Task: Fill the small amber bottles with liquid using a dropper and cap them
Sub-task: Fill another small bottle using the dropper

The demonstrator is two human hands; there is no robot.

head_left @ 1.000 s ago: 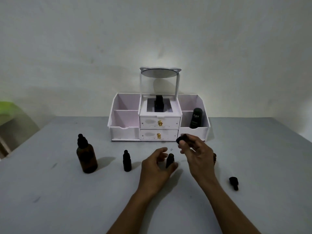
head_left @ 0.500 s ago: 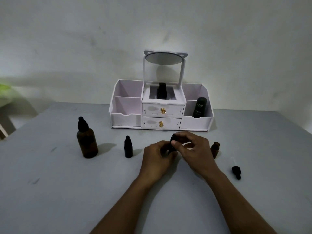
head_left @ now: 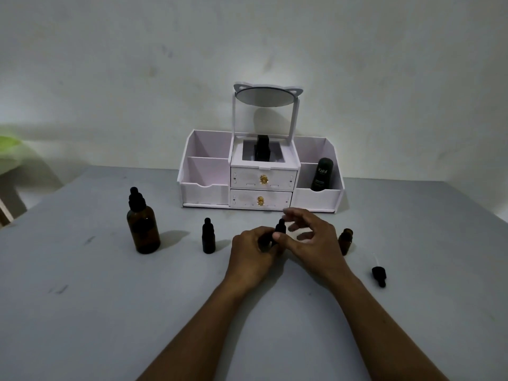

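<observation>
My left hand [head_left: 254,247] is wrapped around a small amber bottle on the grey table [head_left: 110,312]; only the bottle's black dropper cap [head_left: 281,227] shows above my fingers. Just right of it my right hand [head_left: 313,240] has its fingers spread, with the thumb beside the cap. A second small bottle [head_left: 208,239], capped, stands to the left. Further left stands a large amber dropper bottle [head_left: 143,229]. An uncapped small amber bottle [head_left: 345,241] stands behind my right hand. To the right of my right forearm, a loose black dropper cap [head_left: 379,274] lies on the table.
A white desk organizer [head_left: 204,188] with two drawers and a tilting mirror [head_left: 266,97] stands at the back against the wall. It holds a dark Kahf bottle [head_left: 321,174] on the right and a black bottle [head_left: 261,149] in the middle. A green object [head_left: 8,149] shows at far left.
My right hand brought the dropper cap down onto the bottle held by my left hand, then spread its fingers off the cap. The view tilted, so the organizer sits higher in frame.
</observation>
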